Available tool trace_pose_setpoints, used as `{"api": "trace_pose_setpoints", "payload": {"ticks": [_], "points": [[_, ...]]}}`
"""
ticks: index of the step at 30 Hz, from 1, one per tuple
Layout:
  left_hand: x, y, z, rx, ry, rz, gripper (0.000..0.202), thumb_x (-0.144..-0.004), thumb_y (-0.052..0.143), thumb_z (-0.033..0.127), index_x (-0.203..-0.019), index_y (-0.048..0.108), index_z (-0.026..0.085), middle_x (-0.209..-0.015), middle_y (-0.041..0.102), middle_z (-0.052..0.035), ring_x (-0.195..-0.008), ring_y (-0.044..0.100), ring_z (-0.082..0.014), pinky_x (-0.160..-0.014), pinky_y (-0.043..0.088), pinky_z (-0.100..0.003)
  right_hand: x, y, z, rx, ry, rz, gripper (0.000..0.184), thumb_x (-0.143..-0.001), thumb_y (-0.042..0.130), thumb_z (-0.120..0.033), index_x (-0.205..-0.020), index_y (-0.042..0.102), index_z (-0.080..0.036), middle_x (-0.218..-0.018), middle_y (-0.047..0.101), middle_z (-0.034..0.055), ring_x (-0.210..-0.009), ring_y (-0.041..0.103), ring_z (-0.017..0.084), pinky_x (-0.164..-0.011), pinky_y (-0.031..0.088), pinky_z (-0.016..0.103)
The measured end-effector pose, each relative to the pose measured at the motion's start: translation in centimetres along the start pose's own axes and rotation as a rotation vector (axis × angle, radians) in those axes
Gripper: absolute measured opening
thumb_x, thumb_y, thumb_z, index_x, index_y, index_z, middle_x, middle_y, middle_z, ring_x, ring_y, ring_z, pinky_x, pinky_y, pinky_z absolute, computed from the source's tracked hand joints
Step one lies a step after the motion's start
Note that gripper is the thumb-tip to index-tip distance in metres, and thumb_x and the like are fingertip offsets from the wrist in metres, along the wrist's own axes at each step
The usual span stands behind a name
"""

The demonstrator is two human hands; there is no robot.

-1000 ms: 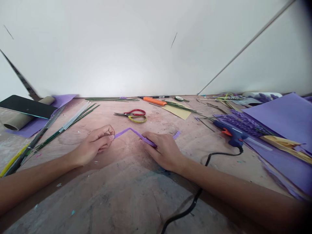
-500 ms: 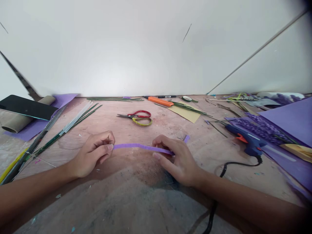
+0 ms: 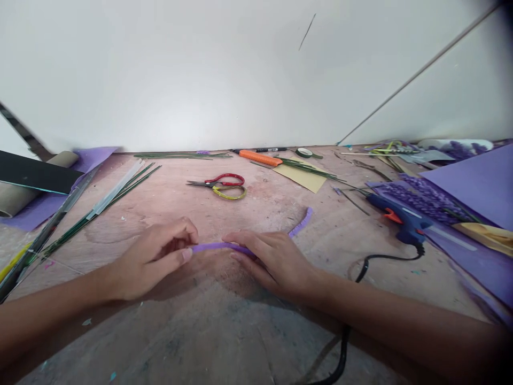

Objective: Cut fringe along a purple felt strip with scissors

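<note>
A narrow purple foam strip (image 3: 216, 246) lies across the wooden table (image 3: 208, 321) between my hands. My left hand (image 3: 154, 259) pinches its left end between thumb and fingers. My right hand (image 3: 272, 262) lies over the strip's middle with fingers closed down on it, pressing it to the table. The strip's fringed right end (image 3: 301, 222) curls out beyond my right hand toward the back.
Red and yellow scissors (image 3: 222, 184) lie behind my hands. A blue glue gun (image 3: 396, 216) with a black cord (image 3: 360, 272) sits to the right, by purple foam sheets (image 3: 476, 187). Green wire stems (image 3: 100, 206), an orange cutter (image 3: 260, 158) and a cardboard tube (image 3: 24, 187) lie further off.
The strip was bent up in a peak, then pulled straight. Now both hands have come closer together, and more of the fringed end shows past my right hand.
</note>
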State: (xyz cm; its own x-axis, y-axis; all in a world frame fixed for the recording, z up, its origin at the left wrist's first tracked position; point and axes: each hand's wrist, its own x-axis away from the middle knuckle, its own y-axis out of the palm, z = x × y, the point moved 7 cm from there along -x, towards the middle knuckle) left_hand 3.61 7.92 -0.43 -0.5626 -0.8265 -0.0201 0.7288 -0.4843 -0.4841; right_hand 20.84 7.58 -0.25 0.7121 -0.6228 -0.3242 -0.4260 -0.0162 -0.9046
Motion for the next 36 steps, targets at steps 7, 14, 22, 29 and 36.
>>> {"api": "trace_pose_setpoints", "payload": {"ticks": [7, 14, 22, 29, 36], "points": [[-0.2, 1.5, 0.8, -0.11, -0.06, 0.031, 0.012, -0.096, 0.046, 0.024, -0.094, 0.057, 0.021, -0.081, 0.062, 0.0025, -0.076, 0.057, -0.0146, -0.07, 0.04, -0.027, -2.5, -1.0, -1.6, -0.012, -0.01, 0.035, 0.02, -0.099, 0.045, -0.027, -0.114, 0.056, -0.018, -0.092, 0.073, 0.0038, -0.075, 0.067, 0.018, -0.068, 0.044, 0.028], [-0.3, 0.6, 0.1, 0.14, -0.165, 0.068, 0.023, -0.098, 0.041, 0.027, -0.079, 0.051, 0.019, -0.071, 0.058, 0.0024, -0.068, 0.055, -0.0137, -0.066, 0.042, -0.027, -3.7, 0.1, -1.7, -0.051, -0.071, 0.038, 0.024, -0.098, 0.037, -0.021, -0.114, 0.055, -0.016, -0.102, 0.069, 0.0077, -0.085, 0.064, 0.022, -0.074, 0.043, 0.033], [-0.4, 0.0, 0.3, -0.061, -0.084, 0.099, 0.023, -0.099, 0.039, 0.026, -0.084, 0.055, 0.02, -0.078, 0.058, 0.0011, -0.076, 0.054, -0.0151, -0.072, 0.04, -0.027, -3.4, 1.4, -1.2, -0.169, -0.013, -0.081, 0.021, -0.096, 0.043, -0.024, -0.115, 0.052, -0.017, -0.108, 0.068, 0.0077, -0.091, 0.065, 0.021, -0.074, 0.044, 0.03], [-0.5, 1.0, -0.3, -0.075, -0.122, 0.029, 0.023, -0.099, 0.039, 0.026, -0.082, 0.054, 0.019, -0.065, 0.059, 0.0038, -0.063, 0.056, -0.013, -0.064, 0.04, -0.025, -3.7, 2.4, -1.0, -0.079, 0.029, -0.126, 0.021, -0.101, 0.04, -0.028, -0.102, 0.059, -0.018, -0.092, 0.071, 0.0038, -0.075, 0.065, 0.018, -0.063, 0.036, 0.028], [-1.3, -8.7, -0.9, -0.766, -0.108, 0.023, 0.029, -0.089, 0.057, 0.031, -0.116, 0.057, 0.021, -0.118, 0.063, -0.0047, -0.108, 0.056, -0.0232, -0.093, 0.04, -0.033, -4.1, 2.5, -0.8, -0.08, 0.02, -0.188, 0.015, -0.098, 0.047, -0.024, -0.093, 0.061, -0.019, -0.082, 0.07, 0.0012, -0.071, 0.064, 0.016, -0.061, 0.036, 0.026]]}}
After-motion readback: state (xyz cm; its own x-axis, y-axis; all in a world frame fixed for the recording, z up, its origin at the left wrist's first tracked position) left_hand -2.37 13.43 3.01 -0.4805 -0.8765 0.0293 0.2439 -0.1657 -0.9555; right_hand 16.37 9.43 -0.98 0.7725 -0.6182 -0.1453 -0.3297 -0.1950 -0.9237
